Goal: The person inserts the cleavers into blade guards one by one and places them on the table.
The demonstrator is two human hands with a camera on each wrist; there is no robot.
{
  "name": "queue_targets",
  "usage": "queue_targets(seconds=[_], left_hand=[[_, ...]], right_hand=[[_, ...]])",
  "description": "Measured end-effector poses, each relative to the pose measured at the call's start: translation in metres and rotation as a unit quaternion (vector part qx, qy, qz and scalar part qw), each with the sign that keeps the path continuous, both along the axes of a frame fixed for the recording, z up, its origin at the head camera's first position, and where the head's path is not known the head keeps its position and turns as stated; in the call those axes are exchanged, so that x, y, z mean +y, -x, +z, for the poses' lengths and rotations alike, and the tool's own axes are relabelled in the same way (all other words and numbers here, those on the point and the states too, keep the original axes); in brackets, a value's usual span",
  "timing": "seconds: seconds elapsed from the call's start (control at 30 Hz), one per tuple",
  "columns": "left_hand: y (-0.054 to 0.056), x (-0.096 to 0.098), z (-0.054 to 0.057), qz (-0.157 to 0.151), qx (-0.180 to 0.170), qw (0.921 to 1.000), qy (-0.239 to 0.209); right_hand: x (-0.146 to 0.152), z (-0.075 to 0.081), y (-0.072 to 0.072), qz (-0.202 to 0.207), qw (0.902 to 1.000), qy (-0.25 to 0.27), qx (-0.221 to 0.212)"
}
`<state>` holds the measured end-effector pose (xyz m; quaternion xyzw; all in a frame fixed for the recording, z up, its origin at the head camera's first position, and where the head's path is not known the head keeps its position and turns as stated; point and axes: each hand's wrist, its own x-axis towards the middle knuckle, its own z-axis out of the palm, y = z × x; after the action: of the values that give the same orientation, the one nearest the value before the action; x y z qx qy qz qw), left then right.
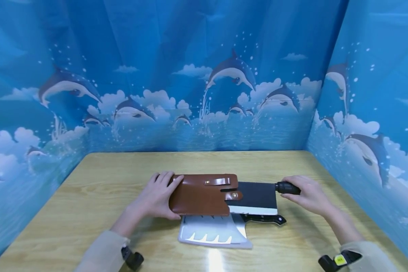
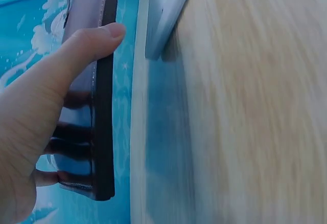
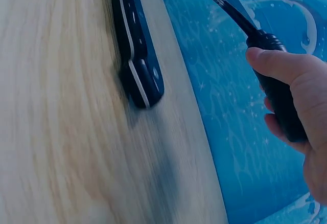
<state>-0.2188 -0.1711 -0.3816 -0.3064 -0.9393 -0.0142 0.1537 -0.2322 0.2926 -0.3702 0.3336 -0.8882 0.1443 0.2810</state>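
Observation:
My left hand (image 1: 161,196) grips the closed left end of a brown leather knife sheath (image 1: 197,194), thumb on one face and fingers round the other. A cleaver (image 1: 258,194) with a dark blade and bright lower edge sticks partway out of the sheath's right end; the rest of its blade is hidden inside. My right hand (image 1: 307,192) holds its black handle (image 3: 278,93). Below them on the table lies a second cleaver (image 1: 238,224) with a riveted black handle (image 3: 135,55), its blade in a pale grey guard (image 1: 210,232). The sheath overlaps this guard's upper part in the head view.
The light wooden table (image 1: 122,168) reaches back to a blue dolphin-print curtain (image 1: 176,75), which also closes off both sides. Two snaps and a strap (image 1: 221,181) sit near the sheath's mouth. Each wrist wears a small black camera (image 1: 132,258).

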Motion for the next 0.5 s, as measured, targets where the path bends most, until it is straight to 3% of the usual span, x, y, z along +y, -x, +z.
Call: queue_targets(seconds=[0.17,0.5], left_hand=[[-0.001,0.01,0.003,-0.016,0.001,0.9999,-0.004],[-0.003,0.012,0.0,-0.009,0.017,0.9998,-0.004]], right_hand=[[-0.017,0.003,0.001,0.002,0.9994,-0.003,-0.034],[-0.037,0.01,0.005,0.003,0.994,0.016,-0.108]])
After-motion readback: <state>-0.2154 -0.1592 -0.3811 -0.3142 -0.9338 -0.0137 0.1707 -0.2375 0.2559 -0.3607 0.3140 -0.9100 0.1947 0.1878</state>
